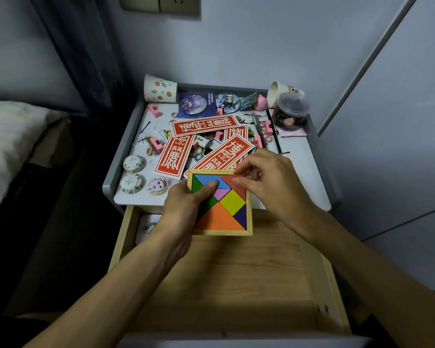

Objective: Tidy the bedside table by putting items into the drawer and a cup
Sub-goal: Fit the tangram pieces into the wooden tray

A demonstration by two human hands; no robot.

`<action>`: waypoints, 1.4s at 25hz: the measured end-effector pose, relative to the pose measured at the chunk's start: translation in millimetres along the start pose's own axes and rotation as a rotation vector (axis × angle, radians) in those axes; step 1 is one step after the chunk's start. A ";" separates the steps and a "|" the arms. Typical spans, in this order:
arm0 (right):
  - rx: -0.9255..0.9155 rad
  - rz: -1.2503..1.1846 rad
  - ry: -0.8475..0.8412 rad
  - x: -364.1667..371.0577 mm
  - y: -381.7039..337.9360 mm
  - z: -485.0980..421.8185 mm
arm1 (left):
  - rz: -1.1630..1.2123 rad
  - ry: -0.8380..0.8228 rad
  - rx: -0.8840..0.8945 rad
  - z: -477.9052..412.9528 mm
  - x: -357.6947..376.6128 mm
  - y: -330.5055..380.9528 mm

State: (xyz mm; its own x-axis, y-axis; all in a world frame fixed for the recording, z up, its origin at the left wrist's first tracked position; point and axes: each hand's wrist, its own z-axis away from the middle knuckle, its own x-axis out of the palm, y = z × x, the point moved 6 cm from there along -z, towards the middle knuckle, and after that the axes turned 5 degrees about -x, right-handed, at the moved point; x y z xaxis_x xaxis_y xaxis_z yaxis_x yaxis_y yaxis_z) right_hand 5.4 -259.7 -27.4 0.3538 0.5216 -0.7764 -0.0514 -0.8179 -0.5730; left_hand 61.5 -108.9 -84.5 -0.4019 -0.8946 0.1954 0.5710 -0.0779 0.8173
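Observation:
A wooden-framed tangram puzzle (232, 203) with coloured pieces is held above the front edge of the bedside table (304, 156) and the open wooden drawer (236, 272). My left hand (186, 204) grips its left side, thumb lying across the blue and pink pieces. My right hand (271, 182) pinches the red triangle piece (232, 181) at the puzzle's top right corner. A paper cup (160, 91) with orange prints lies tipped at the table's back left. A second paper cup (277, 94) lies on its side at the back right.
The table holds several red paper strips (205, 125), pink blocks (156, 109), round badges (227, 102), hair pins, small rings, round tins (134, 163) and a clear lidded jar (290, 113). A white card (147, 226) lies in the drawer's back left. A bed is on the left.

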 end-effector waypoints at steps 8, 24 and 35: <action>0.444 -0.499 -0.205 15.4 18.7 11.0 | 0.049 0.015 -0.001 0.1 -4.3 1.8; 0.416 -0.715 -0.343 32.2 12.3 22.9 | 0.032 -0.067 0.039 -3.2 -18.3 13.3; 0.510 -0.807 -0.391 45.4 -15.6 55.1 | -0.411 -0.255 -0.022 34.5 -55.4 29.4</action>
State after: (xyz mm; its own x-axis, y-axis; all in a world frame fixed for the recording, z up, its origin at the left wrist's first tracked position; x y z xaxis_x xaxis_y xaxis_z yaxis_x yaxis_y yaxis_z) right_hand -29.3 -210.0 -68.2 0.1353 0.9867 -0.0899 -0.3555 -0.0364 -0.9340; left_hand 75.9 -46.5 -52.6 -0.7583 -0.6517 -0.0124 0.3419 -0.4139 0.8437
